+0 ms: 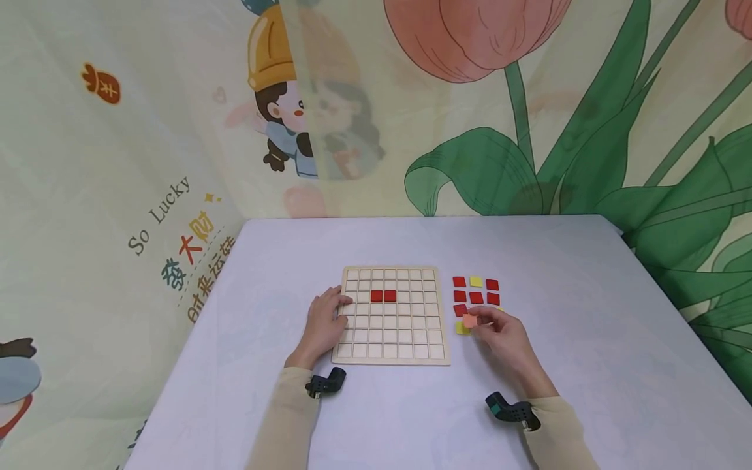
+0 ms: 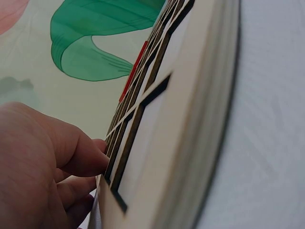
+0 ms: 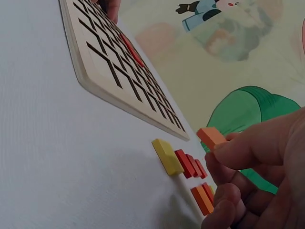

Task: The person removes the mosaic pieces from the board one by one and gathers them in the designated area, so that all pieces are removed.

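My right hand (image 1: 501, 337) pinches a small orange tile (image 3: 211, 137) between thumb and fingertips. It holds the tile just over the yellow tile (image 3: 167, 157) at the near end of the loose tiles. A square wooden grid board (image 1: 391, 360) lies flat on the table. Two red tiles (image 1: 377, 296) sit side by side in its third row from the far edge; the other cells seen hold no tile. At the board's left edge, my left hand (image 1: 324, 321) rests with its fingertips on the rim, thumb (image 2: 86, 157) against the frame.
Right of the board, several loose tiles stand in short rows, mostly red (image 1: 476, 297), with a yellow one (image 1: 476, 282) at the far end. Another orange tile (image 3: 202, 200) lies beneath my right fingers. The white table (image 1: 399, 418) meets a printed cloth backdrop behind.
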Demonstrator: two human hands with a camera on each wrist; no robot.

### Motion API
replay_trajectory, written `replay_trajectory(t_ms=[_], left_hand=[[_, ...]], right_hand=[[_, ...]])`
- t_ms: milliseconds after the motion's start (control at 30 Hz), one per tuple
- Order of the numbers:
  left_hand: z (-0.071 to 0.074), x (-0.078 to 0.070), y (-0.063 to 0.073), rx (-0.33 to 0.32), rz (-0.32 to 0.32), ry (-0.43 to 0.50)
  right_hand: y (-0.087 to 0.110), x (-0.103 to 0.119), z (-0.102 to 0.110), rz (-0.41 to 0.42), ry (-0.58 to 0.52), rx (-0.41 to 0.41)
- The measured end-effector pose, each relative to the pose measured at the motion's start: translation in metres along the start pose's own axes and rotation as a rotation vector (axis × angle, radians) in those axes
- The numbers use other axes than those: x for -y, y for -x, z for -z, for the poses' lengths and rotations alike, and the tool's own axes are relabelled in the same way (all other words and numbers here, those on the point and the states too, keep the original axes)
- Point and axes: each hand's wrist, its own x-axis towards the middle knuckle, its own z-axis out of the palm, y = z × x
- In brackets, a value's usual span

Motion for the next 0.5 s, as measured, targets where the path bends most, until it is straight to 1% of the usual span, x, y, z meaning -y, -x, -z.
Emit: replay_trajectory(t_ms=[200,367,500], left_hand=[[0.0,0.0,0.001,0.006,0.005,0.002],[0.002,-0.002,0.0,0.009,0.01,0.011],[0.001,-0.001,0.0,0.013,0.015,0.004]], right_hand=[[0.001,-0.002,0.004,0.02,0.086,0.025],[0.0,-0.004,0.007,0.038,0.121,0.008],[0.0,-0.008,0.012,0.037,0.175,0.003]])
